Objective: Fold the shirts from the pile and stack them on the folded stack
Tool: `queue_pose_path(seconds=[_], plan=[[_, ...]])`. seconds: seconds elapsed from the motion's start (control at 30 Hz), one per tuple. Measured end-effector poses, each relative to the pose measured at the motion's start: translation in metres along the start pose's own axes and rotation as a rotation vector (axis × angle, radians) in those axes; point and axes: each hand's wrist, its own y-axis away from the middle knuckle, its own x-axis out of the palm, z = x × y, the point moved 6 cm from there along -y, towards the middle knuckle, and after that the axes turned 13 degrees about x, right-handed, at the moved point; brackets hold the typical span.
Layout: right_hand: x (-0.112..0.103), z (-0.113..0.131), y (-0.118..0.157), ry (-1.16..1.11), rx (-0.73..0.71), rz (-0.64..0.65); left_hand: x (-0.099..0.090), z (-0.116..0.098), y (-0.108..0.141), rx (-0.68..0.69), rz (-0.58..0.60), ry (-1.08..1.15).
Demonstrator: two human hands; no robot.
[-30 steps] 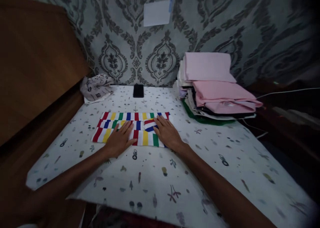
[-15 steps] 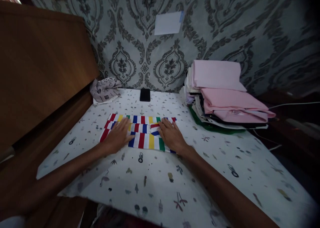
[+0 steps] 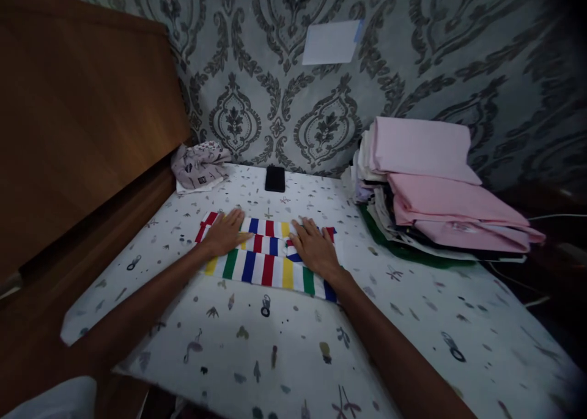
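Our left hand (image 3: 224,233) and right hand (image 3: 315,248) lie open on striped cloth (image 3: 268,270), already folded, its layered edges uneven

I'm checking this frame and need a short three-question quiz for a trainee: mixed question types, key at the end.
1. True or false: the left hand rests on the striped cloth, while the right hand rests on the crumpled cloth.
2. Which thing lies on the table near the wall?
A) a white mug
B) a flat black object
C) a pair of scissors
3. Fill in, from the person's own view: the pile of folded cloths is on the ____ side of the striped cloth.

Key: 1. False, both hands are on the striped cloth. 2. B. 3. right.
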Motion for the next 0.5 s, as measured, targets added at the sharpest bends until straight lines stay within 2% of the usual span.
queue_pose_path(seconds=[0.07, 0.17, 0.4, 0.5], plan=[[0.001, 0.000, -0.001, 0.001, 0.005, 0.001, -0.003, 0.026, 0.009, -0.048, -0.006, -0.039], [0.002, 0.000, -0.002, 0.011, 0.014, 0.017, -0.006, 0.048, 0.017, -0.082, -0.010, -0.086], [-0.007, 0.003, 0.003, -0.006, 0.017, 0.023, -0.007, 0.050, 0.022, -0.100, -0.024, -0.076], [-0.013, 0.006, 0.008, -0.030, 0.043, 0.045, -0.014, 0.049, 0.024, -0.118, -0.066, -0.061]])
